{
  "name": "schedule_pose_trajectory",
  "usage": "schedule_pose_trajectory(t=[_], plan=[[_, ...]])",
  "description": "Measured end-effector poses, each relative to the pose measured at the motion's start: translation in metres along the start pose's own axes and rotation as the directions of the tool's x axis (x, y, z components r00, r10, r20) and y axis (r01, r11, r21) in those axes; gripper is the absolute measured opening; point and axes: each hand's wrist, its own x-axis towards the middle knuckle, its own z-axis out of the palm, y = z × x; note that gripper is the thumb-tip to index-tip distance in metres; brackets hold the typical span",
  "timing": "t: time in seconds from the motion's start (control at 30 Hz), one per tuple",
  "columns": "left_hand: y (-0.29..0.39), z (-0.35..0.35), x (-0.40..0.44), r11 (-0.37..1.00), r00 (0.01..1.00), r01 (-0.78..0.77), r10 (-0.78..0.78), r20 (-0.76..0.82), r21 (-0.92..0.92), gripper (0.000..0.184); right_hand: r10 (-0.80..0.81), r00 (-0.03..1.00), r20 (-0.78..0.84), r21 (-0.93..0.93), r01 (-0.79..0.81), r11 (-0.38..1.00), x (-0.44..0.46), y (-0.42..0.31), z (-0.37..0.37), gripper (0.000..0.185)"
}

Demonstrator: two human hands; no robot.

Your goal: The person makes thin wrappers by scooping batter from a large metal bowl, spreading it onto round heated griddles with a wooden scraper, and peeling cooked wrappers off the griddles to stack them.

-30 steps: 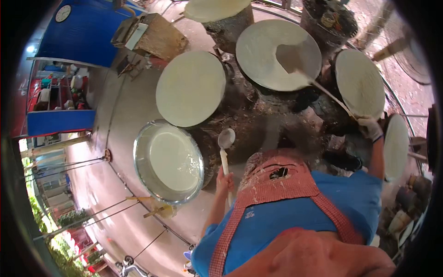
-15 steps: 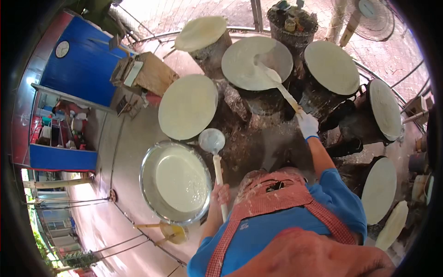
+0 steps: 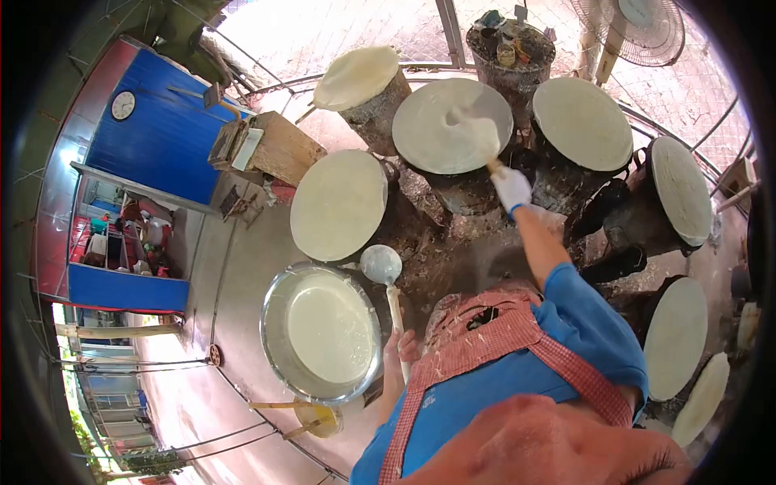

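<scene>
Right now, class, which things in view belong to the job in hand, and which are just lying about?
In the job:
- spreading tool, in the gloved right hand
- coated griddle it reaches over
- ladle, in the left hand
- metal basin of white liquid, likely its supply

Apparently just about:
- wall clock
- fan
- wooden box

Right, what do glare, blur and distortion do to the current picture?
Head view: wide-angle distortion bends the edges, with black corners; head view again: glare washes out the ground at top; head view too: the tool in the right hand looks smeared.
</scene>
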Motion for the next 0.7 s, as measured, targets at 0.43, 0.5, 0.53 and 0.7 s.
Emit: schedule_pose_trajectory(t=[0.43,0.5,0.53,0.7], plan=[[-0.004,0.01,0.049,0.962,0.961,0.273,-0.271,-0.061,0.028,0.039,-0.108,0.989,0.102,-0.127,0.121,0.985,0.015,0.047,0.008,0.029],[-0.019,0.044,0.052,0.964,0.944,0.219,-0.169,-0.282,0.154,0.028,-0.165,0.961,0.221,-0.259,0.221,0.94,-0.025,0.047,-0.016,0.027],[-0.024,0.059,0.053,0.924,0.871,0.154,0.04,-0.489,0.349,0.021,-0.121,0.967,0.222,-0.249,0.176,0.952,-0.033,0.075,-0.016,0.026],[-0.021,0.063,0.07,0.93,0.905,0.218,-0.079,-0.418,0.297,0.016,0.15,0.987,0.062,-0.118,-0.142,0.983,0.072,0.06,-0.04,0.032]])
